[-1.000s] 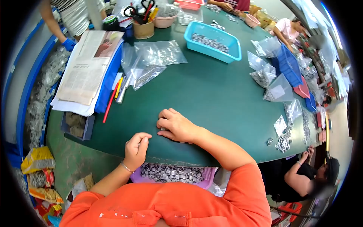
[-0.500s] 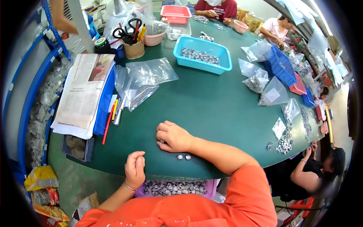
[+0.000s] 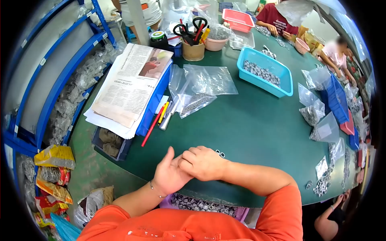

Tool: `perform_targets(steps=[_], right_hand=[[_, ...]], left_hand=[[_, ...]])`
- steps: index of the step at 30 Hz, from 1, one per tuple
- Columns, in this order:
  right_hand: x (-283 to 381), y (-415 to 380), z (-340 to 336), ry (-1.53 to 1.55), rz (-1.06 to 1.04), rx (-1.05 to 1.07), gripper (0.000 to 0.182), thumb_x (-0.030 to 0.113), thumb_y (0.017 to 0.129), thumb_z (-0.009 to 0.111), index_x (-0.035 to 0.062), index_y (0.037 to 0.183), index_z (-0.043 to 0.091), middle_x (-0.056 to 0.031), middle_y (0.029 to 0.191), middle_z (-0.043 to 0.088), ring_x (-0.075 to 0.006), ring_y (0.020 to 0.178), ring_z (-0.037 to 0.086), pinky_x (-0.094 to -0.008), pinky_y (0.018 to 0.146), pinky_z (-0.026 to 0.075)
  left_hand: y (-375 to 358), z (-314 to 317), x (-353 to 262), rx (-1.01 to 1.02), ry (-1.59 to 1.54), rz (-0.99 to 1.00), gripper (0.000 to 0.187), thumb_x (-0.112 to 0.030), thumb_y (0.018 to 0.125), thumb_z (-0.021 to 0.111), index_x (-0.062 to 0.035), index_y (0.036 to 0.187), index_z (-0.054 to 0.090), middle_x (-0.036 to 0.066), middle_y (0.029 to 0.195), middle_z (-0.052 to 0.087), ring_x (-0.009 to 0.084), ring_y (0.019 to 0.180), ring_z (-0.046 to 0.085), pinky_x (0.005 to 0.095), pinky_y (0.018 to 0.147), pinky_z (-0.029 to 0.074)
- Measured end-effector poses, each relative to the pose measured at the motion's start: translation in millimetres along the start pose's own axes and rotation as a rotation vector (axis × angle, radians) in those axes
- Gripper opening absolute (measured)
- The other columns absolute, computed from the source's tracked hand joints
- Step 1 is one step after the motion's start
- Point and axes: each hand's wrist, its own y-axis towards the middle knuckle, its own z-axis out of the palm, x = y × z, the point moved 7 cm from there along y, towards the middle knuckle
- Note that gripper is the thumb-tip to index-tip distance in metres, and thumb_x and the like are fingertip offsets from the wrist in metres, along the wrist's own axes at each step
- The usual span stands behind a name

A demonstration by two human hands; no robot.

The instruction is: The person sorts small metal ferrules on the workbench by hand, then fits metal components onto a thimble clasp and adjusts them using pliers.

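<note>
My left hand [image 3: 169,176] is palm up near the table's front edge, thumb stretched out. Its fingers are partly hidden beneath my right hand [image 3: 204,163]. The right hand's fingers curl down over the left palm, and whatever lies between the hands is hidden. Just beyond the right hand, two small silver rings [image 3: 220,153] rest on the green table [image 3: 257,132]. A purple basket [image 3: 241,213] full of similar metal rings [image 3: 201,204] sits below the table edge, in front of my body.
Ahead stands a blue basin [image 3: 267,84] of metal pieces. Clear plastic bags [image 3: 211,80], pens [image 3: 155,124] and a newspaper [image 3: 130,86] lie left. More bags [image 3: 321,128] and loose rings [image 3: 321,186] are at right. Co-workers [image 3: 277,20] sit around the table.
My hands were apart, the right on the table and the left loosely closed at the edge. Now they meet, the left turned palm up with its thumb out. The view has swung left.
</note>
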Motion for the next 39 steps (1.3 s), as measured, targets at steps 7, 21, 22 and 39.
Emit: perform_targets(steps=[7,21,22,39], right_hand=[[-129,-14,-68,-0.289,0.241,-0.405,0.001,0.014,0.078,0.059,0.0145,0.077,0.059,-0.0057,0.067,0.054,-0.0237,0.060,0.056,-0.0350,0.049,0.045],[-321,-126,-111,-0.762,0.838,-0.478,0.033,0.036,0.083,0.053,0.0057,0.091,0.064,-0.0182,0.091,0.062,-0.0353,0.083,0.058,-0.0445,0.071,0.045],[-316,-127,-98,-0.794,0.827,-0.436,0.033,0.035,0.085,0.052,0.0057,0.094,0.062,-0.0180,0.092,0.061,-0.0359,0.084,0.057,-0.0451,0.071,0.045],[-332,-2,-131,-0.671,0.770,-0.231,0.042,0.009,0.076,0.061,0.0046,0.117,0.049,-0.0148,0.118,0.051,-0.0330,0.109,0.049,-0.0431,0.088,0.041]], left_hand=[[-38,-15,-42,-0.307,1.100,0.568,0.028,-0.016,0.094,0.043,-0.0007,0.116,0.047,0.014,0.102,0.061,0.0142,0.087,0.058,0.0262,0.076,0.046],[-79,-22,-53,-0.444,1.539,1.108,0.010,-0.004,0.081,0.059,-0.0010,0.090,0.062,0.010,0.074,0.062,0.0225,0.065,0.062,0.0293,0.058,0.049],[-82,-21,-51,-0.443,1.585,1.134,0.009,-0.004,0.080,0.059,-0.0015,0.089,0.062,0.010,0.074,0.062,0.0232,0.065,0.062,0.0300,0.058,0.049],[-74,-11,-42,-0.408,1.890,1.129,0.010,-0.002,0.069,0.062,-0.0058,0.078,0.062,0.004,0.055,0.052,0.0211,0.048,0.052,0.0319,0.047,0.041]])
